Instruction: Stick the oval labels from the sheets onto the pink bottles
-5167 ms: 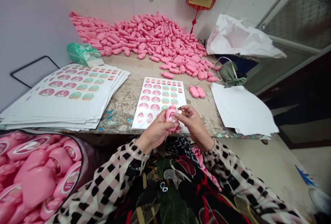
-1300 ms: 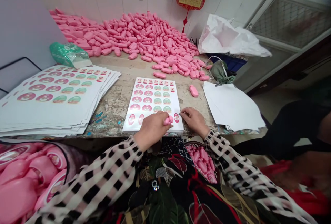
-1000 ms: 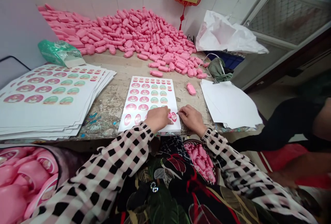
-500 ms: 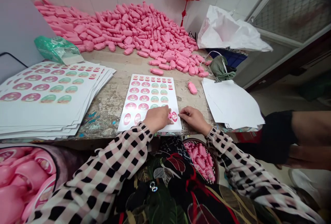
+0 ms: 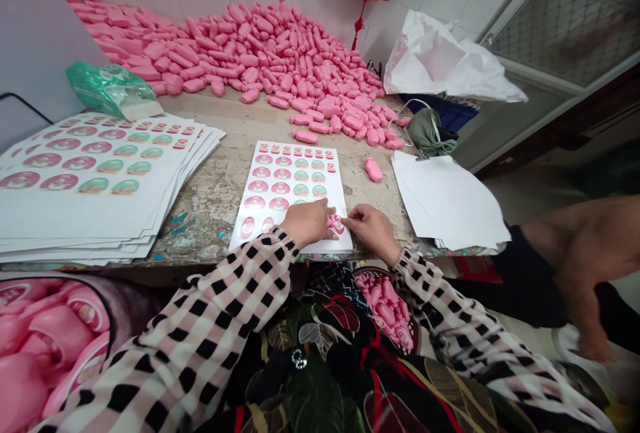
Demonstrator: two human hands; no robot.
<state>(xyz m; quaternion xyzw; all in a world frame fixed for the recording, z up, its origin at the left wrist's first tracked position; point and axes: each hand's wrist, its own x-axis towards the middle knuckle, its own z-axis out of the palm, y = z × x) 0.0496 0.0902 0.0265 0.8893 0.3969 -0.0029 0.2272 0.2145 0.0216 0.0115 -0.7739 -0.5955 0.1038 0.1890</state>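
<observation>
My left hand (image 5: 311,221) rests on the lower right of a white sticker sheet (image 5: 295,177), closed on a small pink bottle (image 5: 330,221) that its fingers mostly cover. Just right of it is a red-and-white oval sticker (image 5: 339,226). The fingers of my right hand (image 5: 371,227) are pinched at this sticker's edge; whether it is on the bottle or the sheet I cannot tell. Rows of pink, green and red stickers fill the sheet. A single pink bottle (image 5: 373,169) lies on the worn table (image 5: 200,206) beyond my right hand.
A heap of pink bottles (image 5: 280,53) lines the wall. Stacked sticker sheets (image 5: 100,219) lie left, white papers (image 5: 450,199) right. Labelled bottles fill a bin (image 5: 55,333) at lower left and a basket (image 5: 387,309) below the table. Another person's arm (image 5: 590,266) is at right.
My right hand's fingertips have come slightly left onto the oval sticker's edge. My left hand stays in place. The other person's arm at the right has swung down and into view.
</observation>
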